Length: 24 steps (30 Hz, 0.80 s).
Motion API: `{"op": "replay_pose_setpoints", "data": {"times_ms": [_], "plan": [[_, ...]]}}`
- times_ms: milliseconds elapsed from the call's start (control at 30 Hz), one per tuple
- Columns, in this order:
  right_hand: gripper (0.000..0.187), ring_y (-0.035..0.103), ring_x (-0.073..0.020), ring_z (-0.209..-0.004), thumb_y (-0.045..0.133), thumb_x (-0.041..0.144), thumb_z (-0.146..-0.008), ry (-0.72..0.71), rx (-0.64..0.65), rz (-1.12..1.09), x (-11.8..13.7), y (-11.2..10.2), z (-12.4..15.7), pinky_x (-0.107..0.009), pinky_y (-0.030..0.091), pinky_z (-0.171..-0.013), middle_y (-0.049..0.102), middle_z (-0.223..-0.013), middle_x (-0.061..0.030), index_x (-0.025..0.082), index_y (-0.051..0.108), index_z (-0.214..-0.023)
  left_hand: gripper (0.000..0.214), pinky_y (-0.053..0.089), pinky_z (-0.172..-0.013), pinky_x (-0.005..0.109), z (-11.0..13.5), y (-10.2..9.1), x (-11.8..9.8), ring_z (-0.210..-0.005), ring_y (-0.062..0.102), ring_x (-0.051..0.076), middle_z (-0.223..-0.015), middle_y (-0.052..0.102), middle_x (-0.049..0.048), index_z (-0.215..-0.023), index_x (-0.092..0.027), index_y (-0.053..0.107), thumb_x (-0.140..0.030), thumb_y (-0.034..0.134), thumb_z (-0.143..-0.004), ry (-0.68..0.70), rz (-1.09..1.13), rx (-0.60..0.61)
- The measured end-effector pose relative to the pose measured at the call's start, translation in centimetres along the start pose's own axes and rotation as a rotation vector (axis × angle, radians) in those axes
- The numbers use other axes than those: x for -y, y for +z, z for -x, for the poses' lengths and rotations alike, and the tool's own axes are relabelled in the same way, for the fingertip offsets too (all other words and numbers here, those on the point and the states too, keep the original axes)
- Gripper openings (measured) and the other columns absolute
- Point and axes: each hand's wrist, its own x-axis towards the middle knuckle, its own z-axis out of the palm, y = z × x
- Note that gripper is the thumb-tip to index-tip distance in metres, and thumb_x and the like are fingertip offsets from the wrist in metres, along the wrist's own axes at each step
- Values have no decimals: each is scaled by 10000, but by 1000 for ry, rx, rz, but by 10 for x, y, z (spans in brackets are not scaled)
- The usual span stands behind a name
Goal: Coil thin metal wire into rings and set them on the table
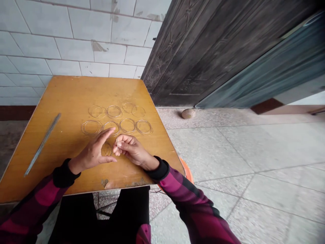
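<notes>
Both hands rest on a small wooden table (71, 98) over a thin wire ring (106, 149). My left hand (95, 152) has its index finger stretched out and thumb apart, touching the ring's left side. My right hand (129, 149) is curled in a pinch on the ring's right edge or a wire end there. Several more wire rings (116, 118) lie in two rows just beyond the hands.
A long thin metal strip (42, 144) lies on the table's left side. A white tiled wall stands behind the table, a dark carved door (215, 51) to the right. A small round stone (188, 113) sits on the paved floor.
</notes>
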Motion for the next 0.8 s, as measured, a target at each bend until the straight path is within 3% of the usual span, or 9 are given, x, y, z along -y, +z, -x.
{"op": "replay_pose_setpoints", "data": {"times_ms": [267,800], "plan": [[241,633,-57,-598,770,376,-802,15,-42,49,-4,0,-2,-175,502,-598,716,-736,12,170,645,-801,820,499,-1031,504,1,3,4,-1282,524,293,-1404,512,157,-1498,-265,323,-345,744,-798,87,-83,-49],[239,649,-55,-609,777,371,-795,31,-83,52,-8,-2,-5,-161,493,-587,727,-747,4,164,659,-799,641,531,-975,489,-1,2,-6,-1173,584,272,-1268,583,127,-1371,-242,475,-253,747,-791,-29,-129,-76]]}}
